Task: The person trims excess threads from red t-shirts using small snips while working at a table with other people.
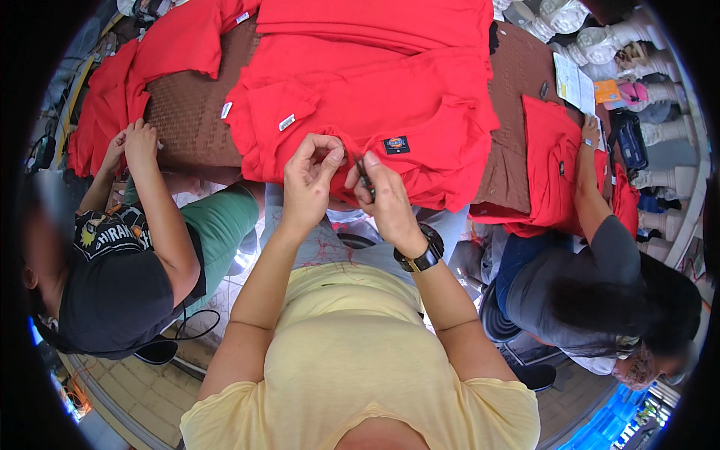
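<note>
A red shirt with a dark label lies spread at the table's near edge in front of me. My right hand is closed around small dark thread snips, their tips pointing up toward the shirt. Just left of them, my left hand is bent into a pinch at the shirt's near edge. What sits between its fingertips is too small to tell. Small white tags show on the red cloth beyond my left hand.
More red garments are stacked farther back on the brown-covered table. On the left a person pinches red cloth. At right another person reaches to a paper beside red shirts. Loose red threads lie on my lap.
</note>
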Available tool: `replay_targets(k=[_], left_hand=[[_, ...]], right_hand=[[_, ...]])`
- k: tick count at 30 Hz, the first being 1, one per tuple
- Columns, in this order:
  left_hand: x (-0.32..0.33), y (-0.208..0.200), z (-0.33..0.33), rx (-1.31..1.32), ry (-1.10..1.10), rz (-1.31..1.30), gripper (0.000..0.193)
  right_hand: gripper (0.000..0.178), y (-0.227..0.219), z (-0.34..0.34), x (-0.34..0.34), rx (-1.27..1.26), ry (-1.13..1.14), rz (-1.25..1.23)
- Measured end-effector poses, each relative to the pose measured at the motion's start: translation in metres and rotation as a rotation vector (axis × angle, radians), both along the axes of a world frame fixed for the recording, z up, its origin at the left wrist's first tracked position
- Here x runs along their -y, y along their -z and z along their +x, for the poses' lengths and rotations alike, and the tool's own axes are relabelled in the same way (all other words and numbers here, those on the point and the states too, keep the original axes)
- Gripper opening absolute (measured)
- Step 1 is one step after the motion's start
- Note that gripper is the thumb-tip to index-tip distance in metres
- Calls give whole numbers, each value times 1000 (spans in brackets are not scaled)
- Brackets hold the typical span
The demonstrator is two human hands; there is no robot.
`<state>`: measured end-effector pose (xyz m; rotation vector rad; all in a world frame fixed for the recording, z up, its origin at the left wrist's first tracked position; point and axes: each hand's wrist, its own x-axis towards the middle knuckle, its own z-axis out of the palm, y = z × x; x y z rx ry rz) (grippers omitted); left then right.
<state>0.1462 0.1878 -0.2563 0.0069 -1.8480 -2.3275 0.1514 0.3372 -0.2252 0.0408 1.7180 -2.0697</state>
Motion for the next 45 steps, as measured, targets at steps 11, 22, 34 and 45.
replay_targets(k=[11,22,34,45], left_hand=[[-1,-10,8,-53,115,-24,2],[1,-13,10,-113,116,-136,7],[44,-20,14,-60,-99,-821,38],[87,-3,19,61,242,691,14]], right_hand=[[48,18,-3,10,110,54,-207],[46,25,-8,15,96,82,-314],[40,30,-45,9,-482,119,181],[18,21,-51,-22,-199,223,14]])
